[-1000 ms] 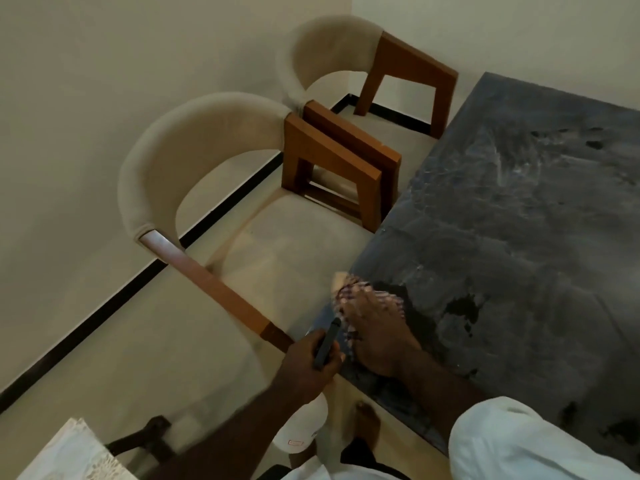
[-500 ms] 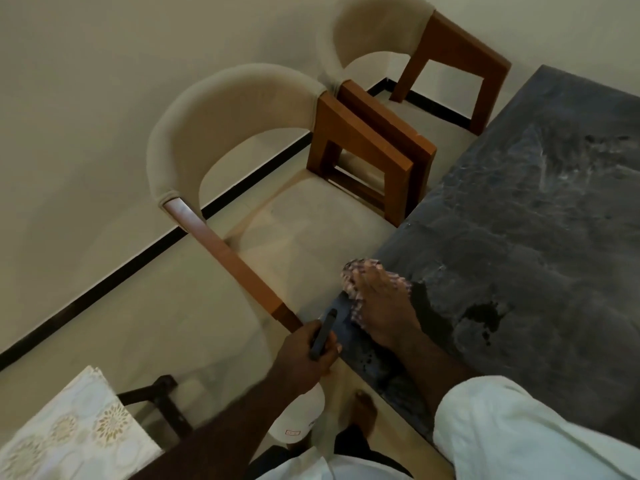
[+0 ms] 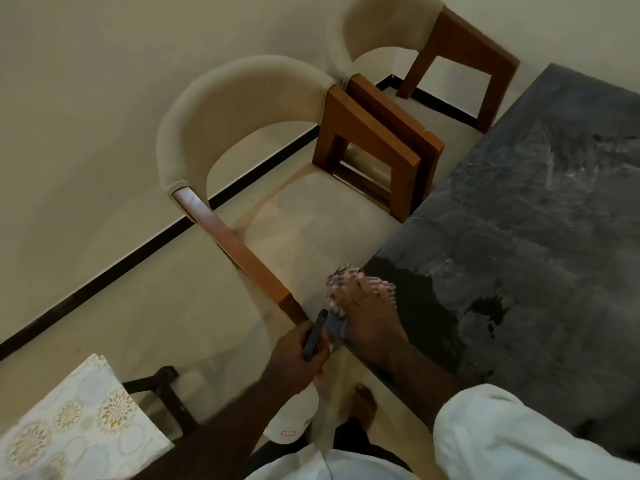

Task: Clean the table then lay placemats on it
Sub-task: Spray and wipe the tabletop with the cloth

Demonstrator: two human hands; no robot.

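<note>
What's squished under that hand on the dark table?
A checked cloth lies between the right hand and the dark table, at the table's near corner. The hand presses it flat. The head view shows this.

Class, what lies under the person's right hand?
A patterned cloth, pressed flat on the table edge by the right hand. Only its edges show; the hand covers the rest.

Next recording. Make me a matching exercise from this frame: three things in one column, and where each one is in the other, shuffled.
1 cloth
2 spray bottle
3 placemats

A gripped by the left hand
B lying lower left, off the table
C under the right hand, at the table corner

Pairs: 1-C, 2-A, 3-B
</note>
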